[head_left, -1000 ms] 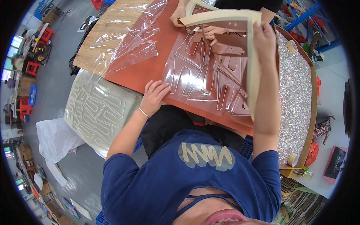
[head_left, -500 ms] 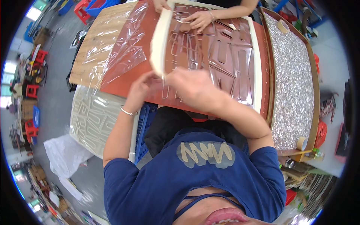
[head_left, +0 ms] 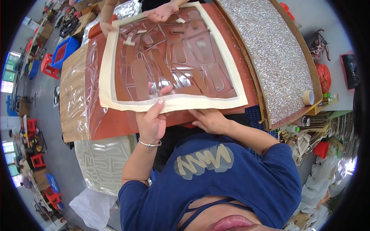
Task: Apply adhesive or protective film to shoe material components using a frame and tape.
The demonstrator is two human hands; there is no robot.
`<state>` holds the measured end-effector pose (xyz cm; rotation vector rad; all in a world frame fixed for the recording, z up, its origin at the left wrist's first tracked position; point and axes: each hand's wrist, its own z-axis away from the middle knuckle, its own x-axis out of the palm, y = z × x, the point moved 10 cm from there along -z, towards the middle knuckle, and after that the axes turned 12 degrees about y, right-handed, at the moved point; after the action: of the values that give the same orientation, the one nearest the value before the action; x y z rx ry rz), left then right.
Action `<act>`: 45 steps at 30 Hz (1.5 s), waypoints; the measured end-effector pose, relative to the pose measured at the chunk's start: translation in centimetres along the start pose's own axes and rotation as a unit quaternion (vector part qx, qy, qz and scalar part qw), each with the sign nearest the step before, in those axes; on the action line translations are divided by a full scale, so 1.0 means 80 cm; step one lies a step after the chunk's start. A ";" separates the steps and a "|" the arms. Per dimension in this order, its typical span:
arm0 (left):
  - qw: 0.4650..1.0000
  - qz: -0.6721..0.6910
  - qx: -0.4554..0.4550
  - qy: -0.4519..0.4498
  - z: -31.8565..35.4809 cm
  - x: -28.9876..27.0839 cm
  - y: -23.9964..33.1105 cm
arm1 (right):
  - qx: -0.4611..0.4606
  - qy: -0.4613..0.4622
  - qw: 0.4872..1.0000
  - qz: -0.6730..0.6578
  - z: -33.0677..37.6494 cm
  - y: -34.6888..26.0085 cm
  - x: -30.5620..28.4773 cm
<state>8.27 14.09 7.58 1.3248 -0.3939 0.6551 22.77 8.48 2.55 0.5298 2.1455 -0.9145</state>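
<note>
A large cream-coloured frame (head_left: 181, 103) with clear plastic film and cut-out shapes lies over a red-brown table top (head_left: 115, 123). My left hand (head_left: 152, 119) pinches the frame's near edge, thumb on top and a fingertip showing through the film. My right hand (head_left: 210, 120) is tucked under the same near edge, mostly hidden below the frame. At the far side, another person's two hands (head_left: 163, 13) rest on the frame's far edge and shapes.
A glittery silver board (head_left: 269, 57) in a wooden frame lies to the right, with a tape roll (head_left: 308, 97) at its corner. A clear film sheet (head_left: 79, 88) drapes over the wooden table at left. A white patterned panel (head_left: 102, 161) leans below. Clutter at right.
The frame, held upright and swinging a second ago, now lies flat on the red-brown top. Both my hands have moved to its near edge.
</note>
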 end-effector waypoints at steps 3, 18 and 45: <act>0.999 0.030 -0.039 0.003 -0.008 0.030 0.011 | 0.130 0.049 0.990 0.025 -0.020 0.068 -0.004; 0.996 0.007 0.034 -0.082 -0.059 0.131 0.070 | 0.080 0.174 0.938 0.291 -0.061 0.143 -0.010; 0.989 0.108 0.035 -0.095 -0.127 0.185 0.123 | 0.001 0.230 0.969 0.087 -0.060 0.122 -0.049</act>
<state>12.22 28.13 21.92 1.4291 -0.6812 0.7309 28.95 18.21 3.47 0.9949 2.4542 -0.7474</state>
